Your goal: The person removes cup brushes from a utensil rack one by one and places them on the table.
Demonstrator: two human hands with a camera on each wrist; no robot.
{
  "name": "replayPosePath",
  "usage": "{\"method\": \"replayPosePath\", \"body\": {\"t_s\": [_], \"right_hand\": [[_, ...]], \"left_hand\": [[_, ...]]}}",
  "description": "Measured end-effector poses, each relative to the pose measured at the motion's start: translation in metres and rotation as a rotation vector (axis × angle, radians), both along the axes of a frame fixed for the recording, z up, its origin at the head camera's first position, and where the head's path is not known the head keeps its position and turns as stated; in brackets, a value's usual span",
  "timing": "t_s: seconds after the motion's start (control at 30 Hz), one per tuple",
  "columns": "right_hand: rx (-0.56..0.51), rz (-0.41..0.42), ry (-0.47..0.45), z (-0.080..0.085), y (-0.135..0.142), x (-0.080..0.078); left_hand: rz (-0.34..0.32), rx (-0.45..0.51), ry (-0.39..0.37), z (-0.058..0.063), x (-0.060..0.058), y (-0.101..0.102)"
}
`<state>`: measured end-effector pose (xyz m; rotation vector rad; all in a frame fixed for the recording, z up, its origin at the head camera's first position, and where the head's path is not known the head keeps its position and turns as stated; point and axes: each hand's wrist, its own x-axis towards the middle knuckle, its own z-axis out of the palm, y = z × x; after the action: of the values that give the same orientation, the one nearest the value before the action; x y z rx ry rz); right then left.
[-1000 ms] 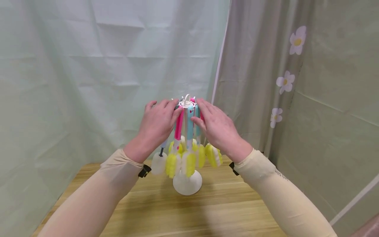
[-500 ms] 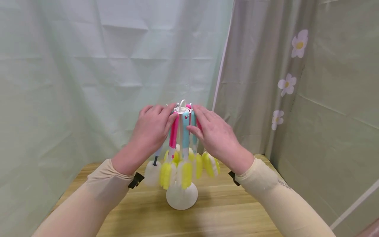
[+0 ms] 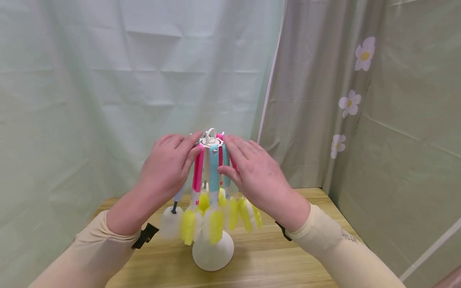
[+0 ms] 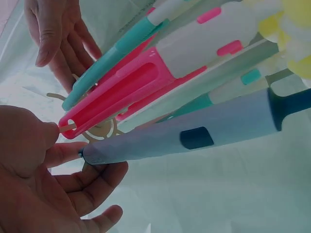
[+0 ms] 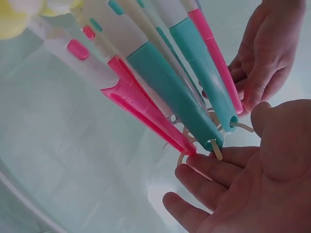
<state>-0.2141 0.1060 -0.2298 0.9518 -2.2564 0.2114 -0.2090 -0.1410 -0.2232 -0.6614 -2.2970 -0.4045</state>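
Note:
A white upright stand (image 3: 213, 254) has a ring top with a small loop handle (image 3: 210, 137). Several sponge brushes hang around it, with pink handles (image 3: 198, 168), teal-blue handles (image 3: 214, 172) and one grey-blue handle (image 4: 184, 131). My left hand (image 3: 165, 164) lies along the left of the ring; its thumb is by the pink handle's top and its fingertips touch the grey-blue handle's end. My right hand (image 3: 255, 172) presses the opposite side, fingers fairly straight at the handle tops (image 5: 214, 141), thumb apart from them. The fingers' far sides are hidden in the head view.
Beneath is a wooden table (image 3: 273, 248) whose right edge runs beside my right forearm. A pale curtain (image 3: 155, 68) hangs close behind it, and a greyish curtain with white flowers (image 3: 349, 103) stands to the right.
The stand has moved nearer and to the left, with both hands staying at its top. Its brush heads look blurred now.

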Motion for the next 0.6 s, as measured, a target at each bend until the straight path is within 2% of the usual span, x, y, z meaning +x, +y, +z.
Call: {"method": "replayPosePath", "body": {"t_s": [0.13, 0.37, 0.6], "right_hand": [[0.029, 0.019, 0.057, 0.000, -0.003, 0.006], [0.034, 0.038, 0.042, 0.001, -0.007, 0.014], [0.024, 0.127, 0.063, 0.002, -0.008, 0.020]], "left_hand": [[-0.022, 0.016, 0.026, -0.002, 0.009, -0.008], [-0.038, 0.009, 0.018, 0.000, 0.017, -0.016], [-0.057, 0.022, 0.041, -0.001, 0.027, -0.025]]}}
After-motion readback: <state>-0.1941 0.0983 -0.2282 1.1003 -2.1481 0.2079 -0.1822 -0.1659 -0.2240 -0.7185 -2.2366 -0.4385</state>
